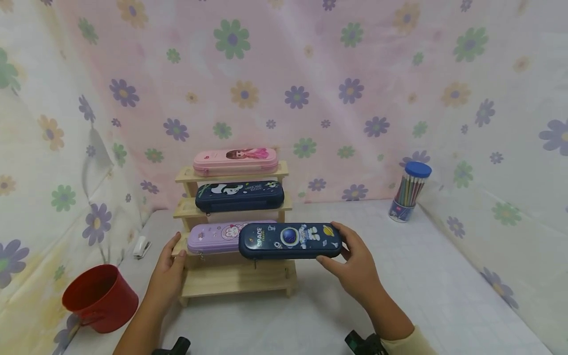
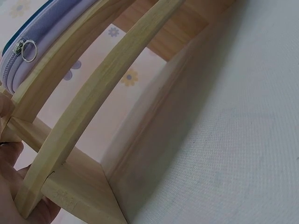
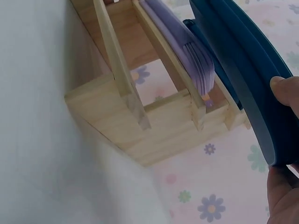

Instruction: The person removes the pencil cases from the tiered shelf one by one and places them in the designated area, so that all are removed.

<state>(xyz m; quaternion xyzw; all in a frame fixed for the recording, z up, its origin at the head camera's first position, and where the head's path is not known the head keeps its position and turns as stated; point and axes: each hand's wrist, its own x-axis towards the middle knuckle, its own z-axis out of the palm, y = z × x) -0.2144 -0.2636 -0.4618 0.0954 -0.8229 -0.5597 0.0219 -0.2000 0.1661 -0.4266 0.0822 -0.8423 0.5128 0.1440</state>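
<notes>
My right hand [image 1: 350, 256] grips the right end of a dark blue "SPACE" pencil case [image 1: 290, 240], held level in front of a wooden tiered rack [image 1: 235, 281]; the case [image 3: 247, 70] fills the right wrist view's upper right. My left hand [image 1: 170, 261] holds the rack's left side, and the left wrist view shows its fingers [image 2: 14, 186] round a wooden bar [image 2: 93, 107]. A purple case [image 1: 213, 237] lies on the third tier, partly hidden by the blue one. Above it lie a dark blue panda case [image 1: 239, 195] and a pink case [image 1: 235, 161].
A red bucket [image 1: 99, 298] stands at the near left. A small white stapler [image 1: 142, 246] lies left of the rack. A blue-lidded tube of coloured pencils [image 1: 410, 192] stands at the back right. Flowered cloth walls surround the grey tabletop [image 1: 421, 291].
</notes>
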